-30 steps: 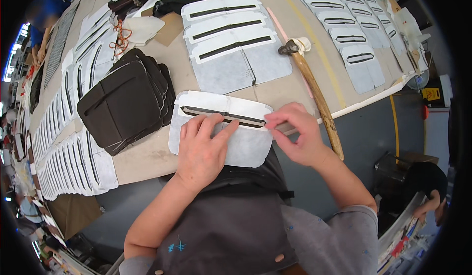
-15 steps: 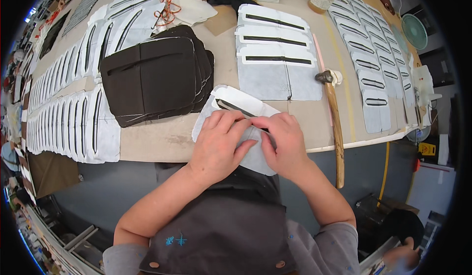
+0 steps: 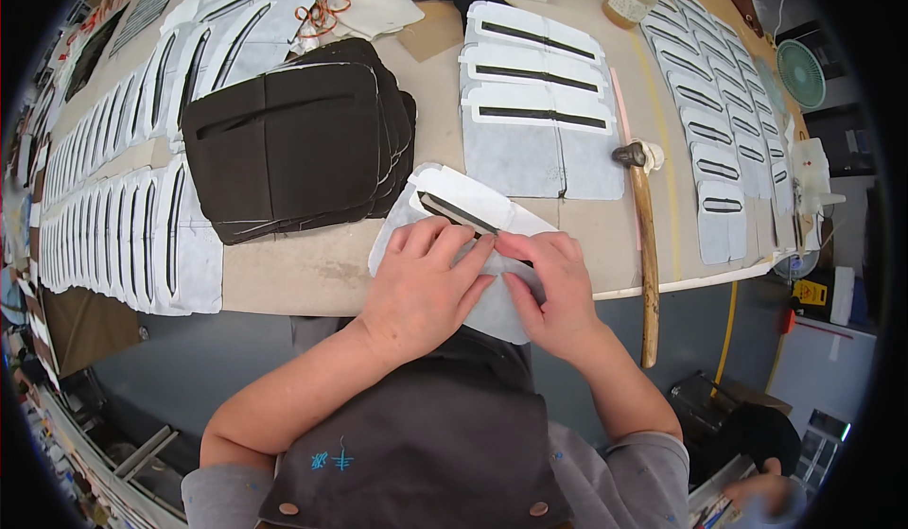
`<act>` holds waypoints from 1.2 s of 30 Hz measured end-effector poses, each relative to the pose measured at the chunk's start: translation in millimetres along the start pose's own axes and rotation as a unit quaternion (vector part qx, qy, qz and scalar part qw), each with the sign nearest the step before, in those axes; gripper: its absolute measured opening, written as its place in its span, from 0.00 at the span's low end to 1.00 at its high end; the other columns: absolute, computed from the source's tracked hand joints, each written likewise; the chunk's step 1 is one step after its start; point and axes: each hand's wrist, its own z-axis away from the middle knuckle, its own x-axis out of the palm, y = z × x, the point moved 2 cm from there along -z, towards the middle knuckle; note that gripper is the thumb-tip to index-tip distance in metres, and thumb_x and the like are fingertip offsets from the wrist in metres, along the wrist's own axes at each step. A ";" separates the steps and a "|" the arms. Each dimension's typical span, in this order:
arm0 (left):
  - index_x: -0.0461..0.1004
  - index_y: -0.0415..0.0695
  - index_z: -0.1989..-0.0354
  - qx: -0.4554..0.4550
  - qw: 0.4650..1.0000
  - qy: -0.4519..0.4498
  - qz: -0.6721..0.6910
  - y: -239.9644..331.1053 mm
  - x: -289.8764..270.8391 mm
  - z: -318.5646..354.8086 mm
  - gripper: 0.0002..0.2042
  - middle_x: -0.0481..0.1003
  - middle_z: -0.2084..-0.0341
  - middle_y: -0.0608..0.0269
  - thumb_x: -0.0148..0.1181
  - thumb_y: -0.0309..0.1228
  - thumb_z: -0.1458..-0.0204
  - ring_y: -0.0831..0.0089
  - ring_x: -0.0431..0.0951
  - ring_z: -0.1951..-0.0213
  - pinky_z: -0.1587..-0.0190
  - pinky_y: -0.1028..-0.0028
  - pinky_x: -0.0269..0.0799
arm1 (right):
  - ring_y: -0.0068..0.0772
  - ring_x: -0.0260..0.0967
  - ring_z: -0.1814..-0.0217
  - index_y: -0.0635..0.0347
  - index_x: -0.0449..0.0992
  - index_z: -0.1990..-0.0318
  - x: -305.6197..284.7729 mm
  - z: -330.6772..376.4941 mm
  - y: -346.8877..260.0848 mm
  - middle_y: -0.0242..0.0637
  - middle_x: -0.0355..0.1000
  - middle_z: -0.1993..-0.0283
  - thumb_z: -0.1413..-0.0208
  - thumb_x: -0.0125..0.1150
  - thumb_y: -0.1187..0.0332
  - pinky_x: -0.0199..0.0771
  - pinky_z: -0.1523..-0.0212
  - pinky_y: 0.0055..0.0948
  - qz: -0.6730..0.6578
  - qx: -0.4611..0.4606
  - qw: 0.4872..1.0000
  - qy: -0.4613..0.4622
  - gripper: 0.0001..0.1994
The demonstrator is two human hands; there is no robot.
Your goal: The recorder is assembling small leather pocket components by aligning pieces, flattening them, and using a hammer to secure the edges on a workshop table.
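A pale-backed fabric panel point(image 3: 501, 316) lies slanted at the table's near edge, partly overhanging it. A white patch point(image 3: 478, 198) with a narrow slit showing a dark strip point(image 3: 454, 212) runs across its upper part. My left hand point(image 3: 421, 278) rests over the panel, its bent fingers closed at the slit's middle. Meeting it there, my right hand point(image 3: 553, 288) pinches the panel close to the slit with thumb and index finger. Both hands' fingers cover the slit's right part. Beside the left hand stands a stack of dark brown fabric panels point(image 3: 288, 146).
Three overlapping slit panels point(image 3: 539, 104) lie ahead. A wooden-handled hammer point(image 3: 646, 264) lies to the right, its handle past the table edge. Rows of similar panels cover the left point(image 3: 132, 236) and far right point(image 3: 724, 151). A liquid bottle point(image 3: 632, 1) stands at the back.
My right thumb and index finger have shifted slightly, and the right-hand fingers have lowered a little over the slit. The left hand has barely moved; the view has shifted slightly.
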 end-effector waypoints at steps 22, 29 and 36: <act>0.82 0.43 0.60 -0.003 0.993 0.083 0.083 -11.0 -0.7 7.8 0.09 0.78 0.62 0.64 0.69 0.25 0.50 0.62 0.77 0.54 0.51 0.64 0.72 | 0.39 0.68 0.52 0.54 0.78 0.42 8.6 -2.5 -16.8 0.30 0.80 0.47 0.52 0.73 0.73 0.65 0.47 0.39 0.121 -0.010 0.992 -0.032 0.26; 0.83 0.44 0.58 0.001 0.995 0.078 0.066 -6.9 0.5 13.3 0.10 0.79 0.60 0.66 0.69 0.26 0.49 0.62 0.78 0.51 0.48 0.64 0.72 | 0.40 0.68 0.55 0.54 0.79 0.44 7.4 -12.0 -17.8 0.32 0.80 0.51 0.51 0.72 0.74 0.66 0.49 0.39 0.104 -0.032 0.994 -0.030 0.24; 0.83 0.47 0.55 0.064 0.989 0.047 0.127 -3.0 -4.5 48.9 0.14 0.78 0.54 0.65 0.71 0.30 0.52 0.61 0.77 0.46 0.43 0.63 0.72 | 0.46 0.78 0.50 0.61 0.80 0.50 -2.9 -50.3 4.0 0.43 0.80 0.53 0.46 0.67 0.77 0.78 0.48 0.38 -0.010 0.033 0.999 0.029 0.15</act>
